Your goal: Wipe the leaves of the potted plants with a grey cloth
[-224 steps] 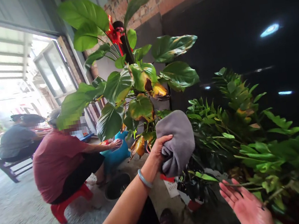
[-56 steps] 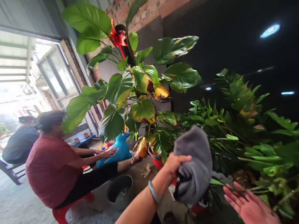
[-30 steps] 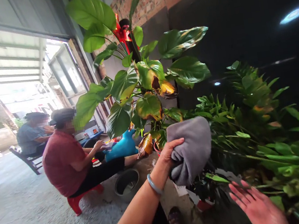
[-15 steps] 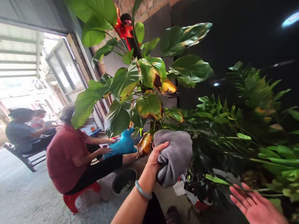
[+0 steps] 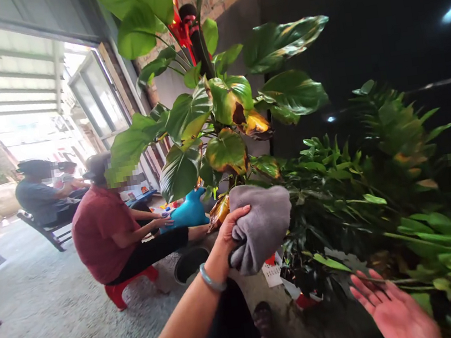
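A bunched grey cloth is gripped in my left hand, in front of the lower leaves of a tall potted plant. Some of its broad leaves have yellow and brown edges. A pale bangle circles my left wrist. At the lower right, my right hand is turned palm up with the fingers stretched out. Thin green stems pass close by its fingers; I cannot tell whether they touch. The plant's pot is hidden behind the cloth and leaves.
On the left, a person in a red shirt sits on a red stool, hands on a blue object. A dark tub stands on the floor. Leafy plants line the right side before a dark wall. Others sit near the doorway.
The view has shifted slightly, so the seated people and stool appear a little farther right. My left hand still grips the cloth, and my right hand stays spread.
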A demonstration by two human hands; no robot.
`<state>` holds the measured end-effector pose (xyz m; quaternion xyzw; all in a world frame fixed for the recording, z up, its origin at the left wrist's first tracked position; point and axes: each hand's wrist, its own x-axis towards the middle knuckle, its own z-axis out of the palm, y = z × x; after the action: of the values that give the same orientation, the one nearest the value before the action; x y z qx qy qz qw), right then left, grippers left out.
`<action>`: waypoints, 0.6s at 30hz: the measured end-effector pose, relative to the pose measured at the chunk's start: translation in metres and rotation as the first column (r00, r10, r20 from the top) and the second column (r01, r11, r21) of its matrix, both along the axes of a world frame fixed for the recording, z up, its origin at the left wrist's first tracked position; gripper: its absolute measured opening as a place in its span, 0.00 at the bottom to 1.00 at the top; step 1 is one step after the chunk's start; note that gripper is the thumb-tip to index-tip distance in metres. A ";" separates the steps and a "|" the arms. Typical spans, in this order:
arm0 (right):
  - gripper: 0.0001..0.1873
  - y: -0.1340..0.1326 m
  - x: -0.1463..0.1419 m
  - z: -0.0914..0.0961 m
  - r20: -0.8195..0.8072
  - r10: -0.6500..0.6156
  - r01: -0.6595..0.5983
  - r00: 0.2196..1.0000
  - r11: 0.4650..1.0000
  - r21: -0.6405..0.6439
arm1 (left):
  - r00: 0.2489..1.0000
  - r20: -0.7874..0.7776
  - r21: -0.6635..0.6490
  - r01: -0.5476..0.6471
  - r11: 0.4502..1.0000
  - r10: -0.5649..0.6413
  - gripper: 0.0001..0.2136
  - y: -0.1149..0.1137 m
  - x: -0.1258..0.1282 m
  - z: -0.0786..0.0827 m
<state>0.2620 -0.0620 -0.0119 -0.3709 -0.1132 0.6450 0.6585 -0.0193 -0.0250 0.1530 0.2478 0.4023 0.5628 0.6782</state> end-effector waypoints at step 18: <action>0.08 -0.001 -0.006 0.026 -0.034 -0.004 -0.002 0.999 0.986 -0.167 | 0.989 0.057 0.008 -0.139 0.990 0.138 0.05 0.022 -0.004 -0.008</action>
<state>0.2561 -0.0633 0.0138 -0.4136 -0.0473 0.6582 0.6273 -0.0231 -0.0034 0.1452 0.2075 0.3958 0.6178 0.6470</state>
